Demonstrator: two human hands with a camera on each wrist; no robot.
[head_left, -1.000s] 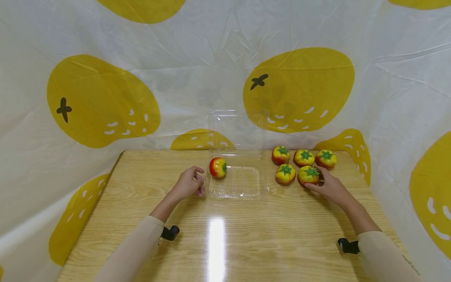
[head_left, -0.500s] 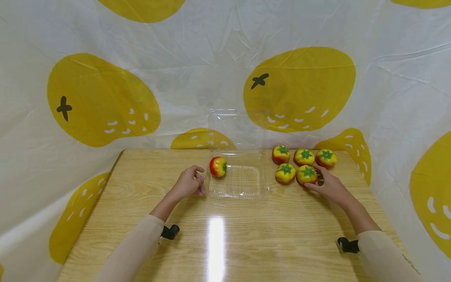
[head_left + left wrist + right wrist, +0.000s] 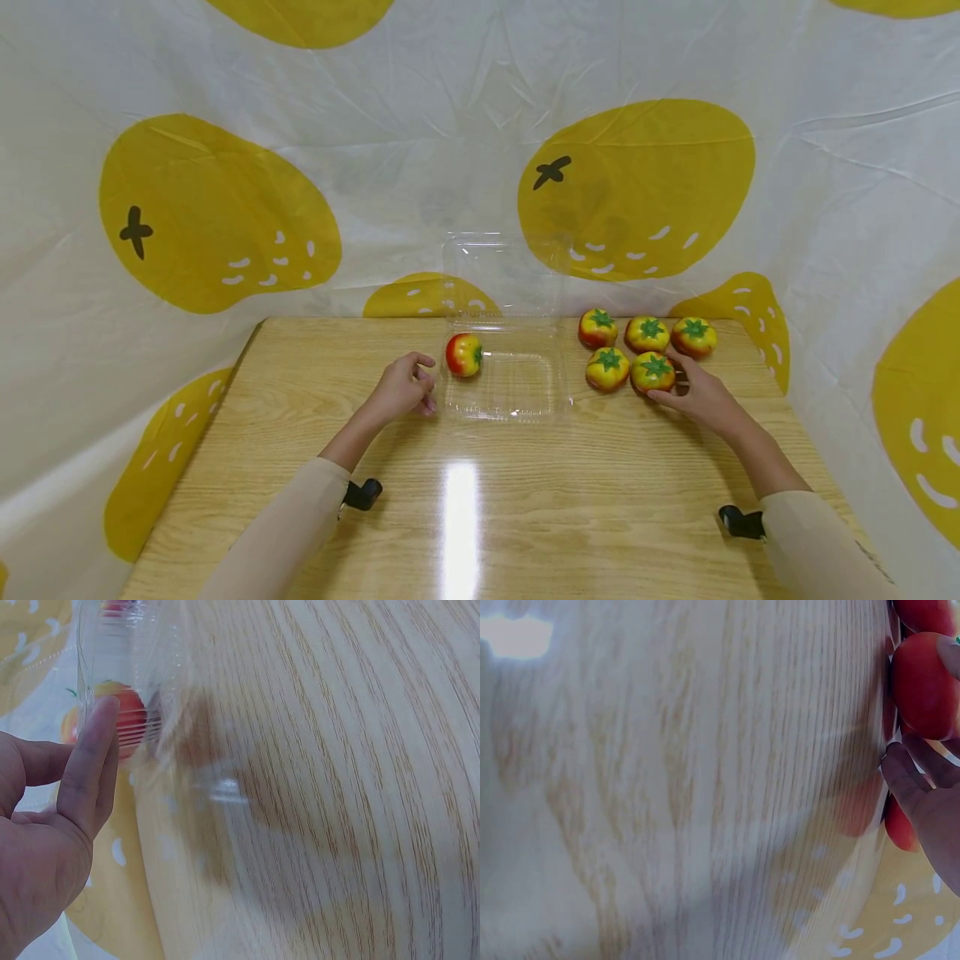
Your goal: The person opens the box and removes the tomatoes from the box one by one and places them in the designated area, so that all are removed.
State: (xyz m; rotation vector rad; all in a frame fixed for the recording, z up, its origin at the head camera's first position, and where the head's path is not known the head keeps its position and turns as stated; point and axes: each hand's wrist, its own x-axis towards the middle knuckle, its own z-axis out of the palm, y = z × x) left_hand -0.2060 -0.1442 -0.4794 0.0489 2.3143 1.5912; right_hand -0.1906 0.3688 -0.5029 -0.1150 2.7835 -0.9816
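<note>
My right hand (image 3: pixel 701 392) grips a red-and-yellow toy tomato (image 3: pixel 651 372) with a green star-shaped top, thumb at its front and fingers round its right side. In the right wrist view that tomato (image 3: pixel 924 688) shows its red underside, with part of the hand (image 3: pixel 934 795) below it. On the left, my left hand (image 3: pixel 405 388) holds nothing; its loosely bent fingers are right at the left wall of a clear plastic clamshell box (image 3: pixel 517 417). One tomato (image 3: pixel 463 356) lies tipped on its side in the box's left back corner. The left wrist view shows the fingertips (image 3: pixel 101 724) overlapping the box wall.
Several more tomatoes (image 3: pixel 607 370) stand beside and behind the held one, right of the box. The raised clear lid (image 3: pixel 501 279) leans up by the patterned curtain (image 3: pixel 420 192), which hangs round the wooden table (image 3: pixel 540 517) at the back and sides.
The gripped tomato has shifted slightly left and upright, closer to its neighbour, between the first frame and the second. Both hands stay almost where they were.
</note>
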